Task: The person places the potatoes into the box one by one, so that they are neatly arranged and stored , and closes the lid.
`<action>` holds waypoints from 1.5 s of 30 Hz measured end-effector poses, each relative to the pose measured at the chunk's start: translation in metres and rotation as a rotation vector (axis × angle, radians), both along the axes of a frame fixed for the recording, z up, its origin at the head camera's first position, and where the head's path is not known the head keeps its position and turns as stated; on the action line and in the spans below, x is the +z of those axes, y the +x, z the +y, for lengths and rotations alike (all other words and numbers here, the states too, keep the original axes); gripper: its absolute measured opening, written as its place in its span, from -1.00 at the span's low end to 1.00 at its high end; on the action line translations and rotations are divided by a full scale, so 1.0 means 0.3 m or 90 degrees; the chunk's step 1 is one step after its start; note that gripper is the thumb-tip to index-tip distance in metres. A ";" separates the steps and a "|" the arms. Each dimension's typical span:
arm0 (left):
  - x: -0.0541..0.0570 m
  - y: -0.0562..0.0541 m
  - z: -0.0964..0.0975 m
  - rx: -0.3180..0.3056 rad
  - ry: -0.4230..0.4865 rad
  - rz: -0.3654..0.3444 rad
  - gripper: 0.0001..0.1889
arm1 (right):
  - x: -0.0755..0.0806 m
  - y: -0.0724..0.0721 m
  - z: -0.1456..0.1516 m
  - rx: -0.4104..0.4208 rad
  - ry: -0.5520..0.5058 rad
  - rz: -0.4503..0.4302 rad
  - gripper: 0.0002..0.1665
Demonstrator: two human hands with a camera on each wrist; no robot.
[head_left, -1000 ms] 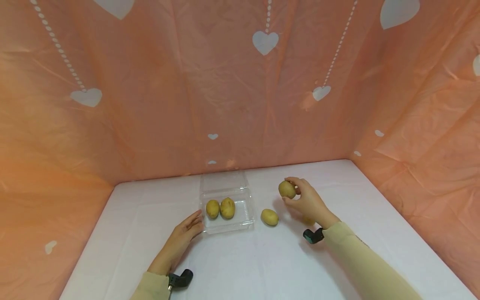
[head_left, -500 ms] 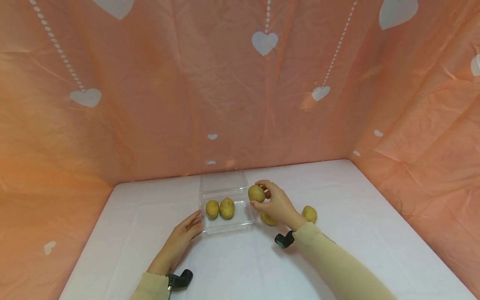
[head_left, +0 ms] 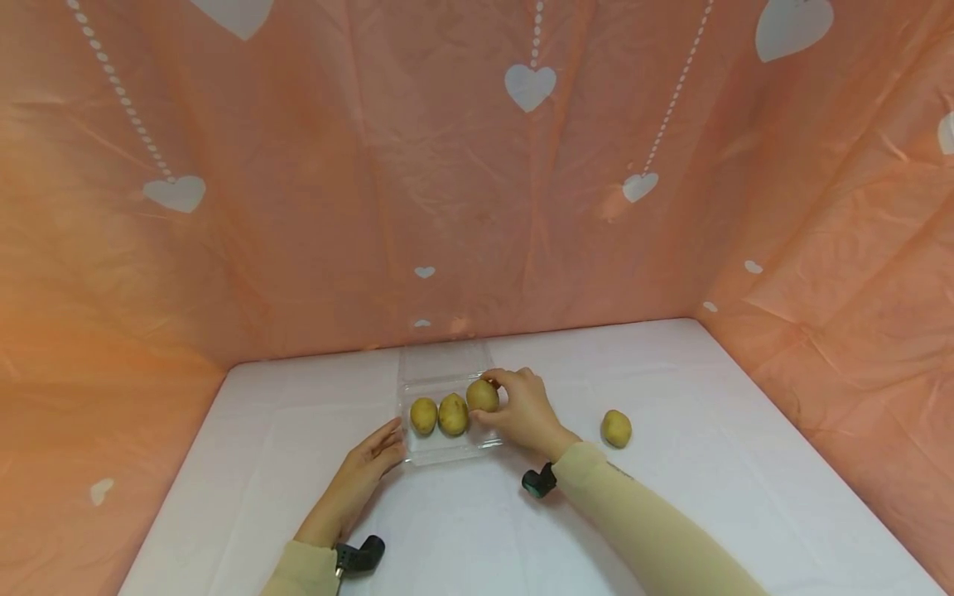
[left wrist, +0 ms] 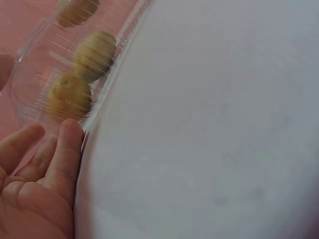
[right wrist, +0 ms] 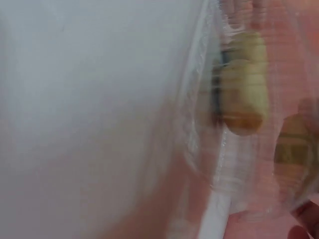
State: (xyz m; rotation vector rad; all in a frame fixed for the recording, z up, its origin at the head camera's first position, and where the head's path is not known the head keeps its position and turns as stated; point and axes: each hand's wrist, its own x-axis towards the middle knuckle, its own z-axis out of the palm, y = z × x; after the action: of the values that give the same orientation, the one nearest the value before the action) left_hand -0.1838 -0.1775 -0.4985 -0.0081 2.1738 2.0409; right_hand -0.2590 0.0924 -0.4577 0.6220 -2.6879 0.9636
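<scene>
A clear plastic clamshell box [head_left: 447, 457] lies with its lid [head_left: 445, 361] folded back. Two potatoes, one on the left [head_left: 423, 415] and one beside it [head_left: 453, 415], sit in its left part. My right hand [head_left: 531, 418] pinches a third potato [head_left: 482, 396] between thumb and fingers, over the right part of the box. In the right wrist view this held potato [right wrist: 293, 149] is blurred at the right edge. My left hand [head_left: 365, 463] rests at the box's left side; in the left wrist view its extended fingers [left wrist: 67, 149] reach the box wall.
One loose potato [head_left: 616, 429] lies on the white tablecloth [head_left: 447, 530] to the right, beyond my right forearm. Another loose potato is hidden behind my right hand. An orange curtain [head_left: 477, 207] with white hearts stands behind the table and along its sides.
My right hand has carried its potato leftward, from right of the box to over it. The loose potato near the box has become covered by that hand. My left hand has stayed put.
</scene>
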 end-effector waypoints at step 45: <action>0.009 0.000 -0.002 -0.013 -0.007 -0.003 -0.39 | 0.007 -0.011 -0.060 -0.025 0.145 0.000 -0.59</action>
State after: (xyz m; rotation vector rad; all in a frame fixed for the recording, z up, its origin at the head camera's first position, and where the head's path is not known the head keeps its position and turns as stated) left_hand -0.1839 -0.1781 -0.4959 0.0086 2.1727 2.0170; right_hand -0.2623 0.0745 -0.4555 0.6079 -2.8223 0.6514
